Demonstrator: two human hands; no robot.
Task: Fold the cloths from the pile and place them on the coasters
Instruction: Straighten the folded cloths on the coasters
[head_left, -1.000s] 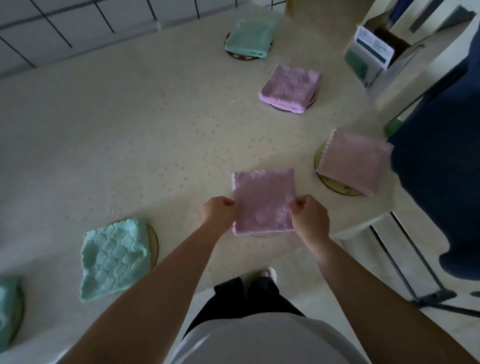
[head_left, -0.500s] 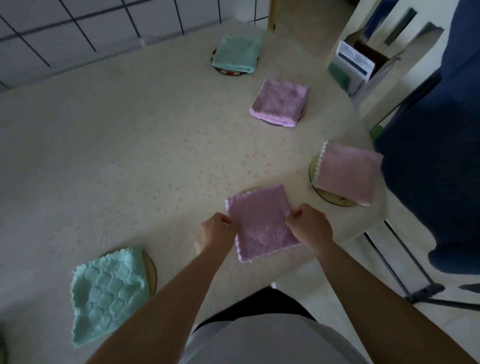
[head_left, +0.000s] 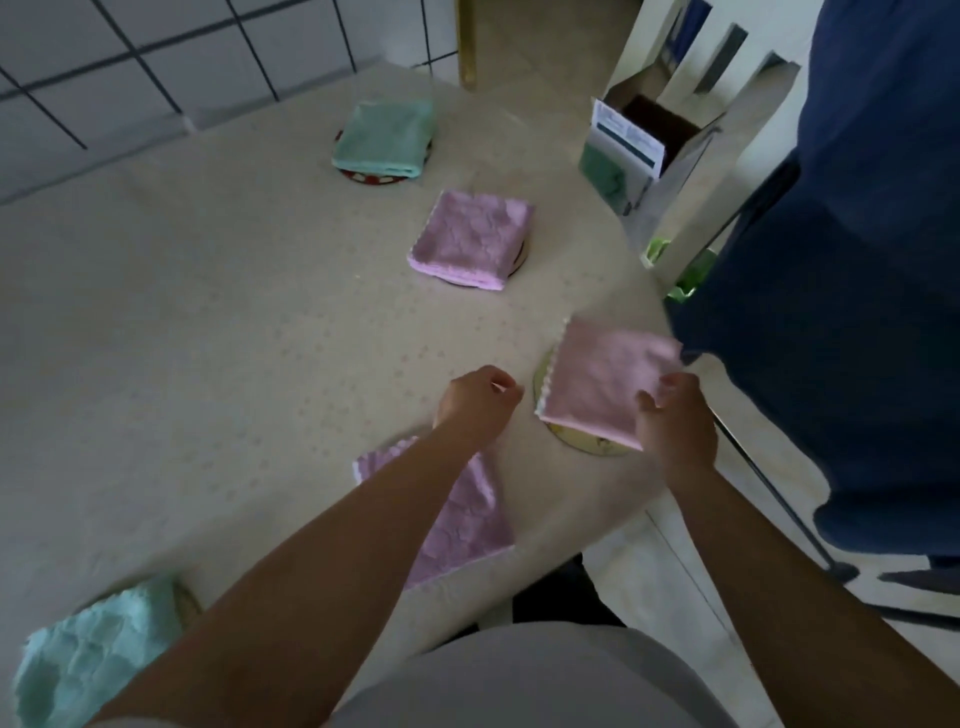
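The right hand (head_left: 675, 421) is at the near right corner of the pink cloth (head_left: 602, 379), which lies folded square on a yellow-rimmed coaster (head_left: 582, 441) near the counter's (head_left: 208, 338) right edge. Its fingers (head_left: 670, 384) curl over the cloth's edge, though motion blur leaves it unclear whether they actually pinch it. The left hand (head_left: 478, 400) hovers just left of that cloth, loosely curled and holding nothing. So the cloth sits between the hands, nearer the right one, its scalloped white edge facing left. The lilac cloth (head_left: 467, 519) lies flat under the left forearm on its coaster, apparently just placed. Further off, another lilac cloth (head_left: 470, 239) and a green cloth (head_left: 384, 137) rest folded on coasters; a mint cloth (head_left: 88, 660) lies near left.
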